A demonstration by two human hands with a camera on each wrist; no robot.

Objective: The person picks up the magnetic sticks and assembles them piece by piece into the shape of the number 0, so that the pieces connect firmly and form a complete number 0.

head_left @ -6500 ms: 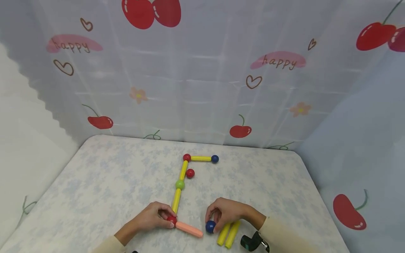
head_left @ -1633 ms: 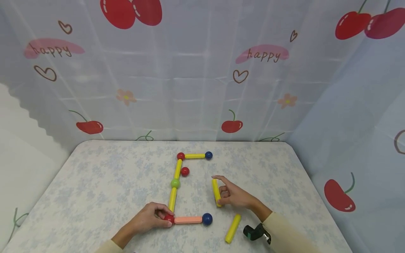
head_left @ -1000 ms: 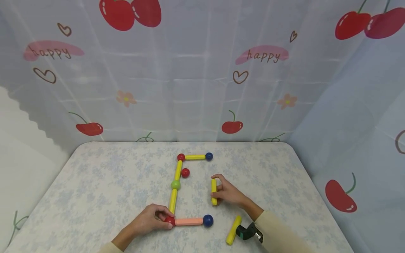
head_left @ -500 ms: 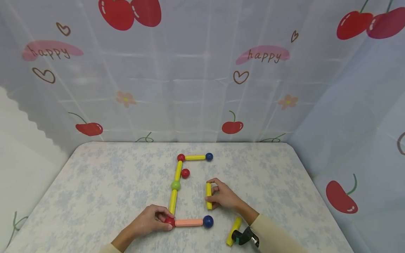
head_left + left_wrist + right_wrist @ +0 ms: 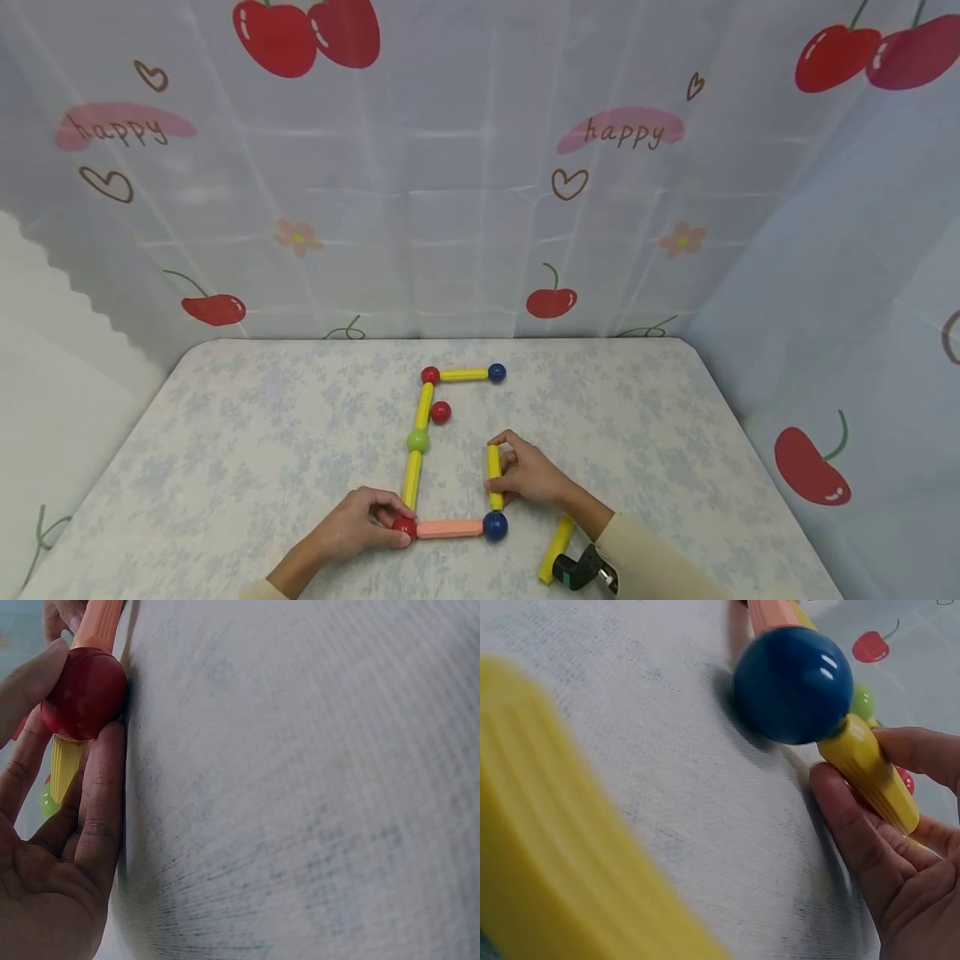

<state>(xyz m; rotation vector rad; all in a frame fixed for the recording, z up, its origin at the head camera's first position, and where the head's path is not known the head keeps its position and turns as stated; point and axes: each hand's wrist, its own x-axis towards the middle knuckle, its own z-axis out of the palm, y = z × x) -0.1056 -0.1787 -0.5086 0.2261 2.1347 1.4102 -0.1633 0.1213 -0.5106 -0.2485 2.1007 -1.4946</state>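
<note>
Right hand [image 5: 528, 477] has its fingers wrapped round a yellow stick [image 5: 493, 477], holding it so the stick runs away from the person, with its near end right up against the blue ball [image 5: 495, 526] at the bottom right corner. In the right wrist view the stick end [image 5: 870, 774] and ball [image 5: 793, 684] look like they touch, so I'd say that joint is made or as good as made. Left hand [image 5: 360, 527] pinches the red ball [image 5: 405, 527] at the bottom left corner, steadying it; the left wrist view shows thumb and fingers curled round it [image 5: 84, 693].

Working outward: a pink stick [image 5: 449, 528] links the red and blue balls along the bottom. From the red ball the left side goes up through a yellow stick, a green ball [image 5: 417, 441], another yellow stick, to a red ball at the top corner [image 5: 430, 375], then a short yellow stick across to a second blue ball [image 5: 497, 372].

So my read is left side, top and bottom are done, and the right side is half built. What's left looks like the gap between the held stick's far end and the top blue ball. A loose red ball [image 5: 440, 412] sits inside the frame, and a spare yellow stick [image 5: 556, 547] lies on the counter [image 5: 247, 450] by the right wrist.
</note>
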